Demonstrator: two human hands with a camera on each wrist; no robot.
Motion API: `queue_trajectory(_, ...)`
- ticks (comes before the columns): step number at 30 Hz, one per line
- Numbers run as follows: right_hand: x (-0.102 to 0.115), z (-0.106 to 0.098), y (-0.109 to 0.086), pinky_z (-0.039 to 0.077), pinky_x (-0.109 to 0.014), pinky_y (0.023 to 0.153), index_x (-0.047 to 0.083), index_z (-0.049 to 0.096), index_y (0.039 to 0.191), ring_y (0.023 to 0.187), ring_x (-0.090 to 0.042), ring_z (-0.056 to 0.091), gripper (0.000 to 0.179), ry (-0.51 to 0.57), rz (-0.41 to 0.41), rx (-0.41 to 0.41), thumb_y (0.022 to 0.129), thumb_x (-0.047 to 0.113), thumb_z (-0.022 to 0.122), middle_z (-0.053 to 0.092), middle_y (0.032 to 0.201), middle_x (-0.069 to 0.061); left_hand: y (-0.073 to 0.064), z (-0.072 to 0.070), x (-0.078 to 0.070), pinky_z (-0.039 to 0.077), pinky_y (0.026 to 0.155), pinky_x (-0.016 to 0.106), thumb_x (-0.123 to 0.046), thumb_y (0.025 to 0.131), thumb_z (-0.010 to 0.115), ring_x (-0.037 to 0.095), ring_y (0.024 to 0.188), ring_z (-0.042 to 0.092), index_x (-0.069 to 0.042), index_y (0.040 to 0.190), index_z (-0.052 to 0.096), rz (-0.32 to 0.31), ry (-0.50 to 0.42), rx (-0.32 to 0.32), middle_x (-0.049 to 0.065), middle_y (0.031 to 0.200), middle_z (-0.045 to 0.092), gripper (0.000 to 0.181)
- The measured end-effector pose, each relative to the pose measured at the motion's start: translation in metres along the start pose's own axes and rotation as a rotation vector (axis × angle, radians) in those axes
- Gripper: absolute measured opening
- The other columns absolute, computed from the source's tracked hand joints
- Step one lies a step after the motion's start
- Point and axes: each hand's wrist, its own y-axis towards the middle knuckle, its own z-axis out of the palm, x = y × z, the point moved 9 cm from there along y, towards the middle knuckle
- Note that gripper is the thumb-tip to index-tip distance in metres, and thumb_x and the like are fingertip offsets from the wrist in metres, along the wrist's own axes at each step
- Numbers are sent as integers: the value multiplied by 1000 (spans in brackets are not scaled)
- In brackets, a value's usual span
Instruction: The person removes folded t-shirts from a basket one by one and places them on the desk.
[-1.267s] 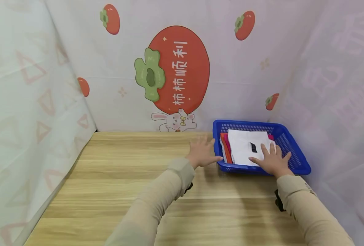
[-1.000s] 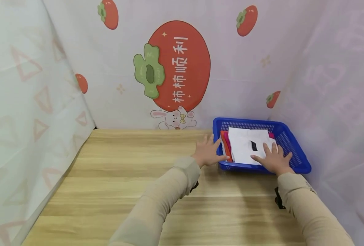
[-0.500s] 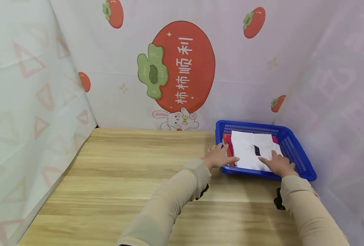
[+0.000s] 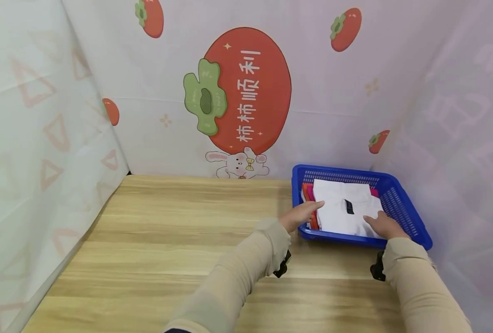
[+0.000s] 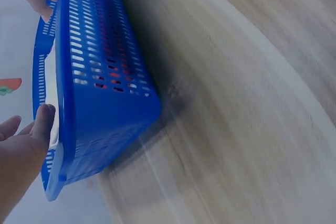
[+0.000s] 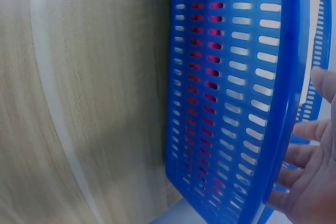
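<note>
White cloth [image 4: 333, 215]: lay folded atop the pile inside the basket, black tag [image 4: 349, 206] upward; a pull on its upper layer alone might have opened the folds.
Orange cloth [image 4: 314, 223] and magenta cloth [image 4: 310, 191]: lay beneath, edges showing at the left; a shallow hold could have left a lower piece behind — or dragged it askew.
Basket [image 4: 338, 169]: stood around the pile; its front rim could have caught a hanging corner if a lift went too low.
Left hand [image 4: 299, 216]: thumb reached over the pile's left edge, other fingers mostly hidden; whether it held anything could not be told.
Right hand [image 4: 388, 225]: thumb stood apart from bent fingers just inside the rim; a grip could not be told — and uneven holds might have tipped the pile.
Table [image 4: 179, 231]: bore the basket at its far right; a snagged rim might have made it slide.
Right sheet [image 4: 463, 185]: hung close by, where a sideways swing could have brushed it.
</note>
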Motion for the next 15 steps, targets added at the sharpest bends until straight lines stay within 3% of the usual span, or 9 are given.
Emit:
queue_trajectory(2, -3, -4, 0, 15, -56, 93, -26, 3, 123, 113, -55, 12, 79, 8, 28, -20, 90, 42, 28, 8, 124, -44, 4, 3, 2, 32, 92, 40, -47, 87, 40, 29, 110, 42, -7, 131, 37, -15, -88, -7, 6, 129, 38, 59)
queue_trajectory(6, -10, -11, 2, 15, -55, 93, -26, 2, 122, 112, -55, 12, 78, 38, 55, -48, 90, 41, 26, 8, 123, -44, 13, 6, 0, 29, 94, 40, -46, 86, 41, 27, 116, 36, -7, 130, 37, -12, -168, -25, 4, 131, 36, 59)
queue_trajectory(15, -23, -20, 10, 19, -56, 91, -27, 8, 121, 110, -55, 17, 69, 113, 9, -90, 92, 34, 19, 14, 121, -45, 26, 7, 3, 19, 98, 45, -43, 86, 44, 28, 124, 23, -6, 129, 40, -10, -313, -85, 7, 135, 30, 56)
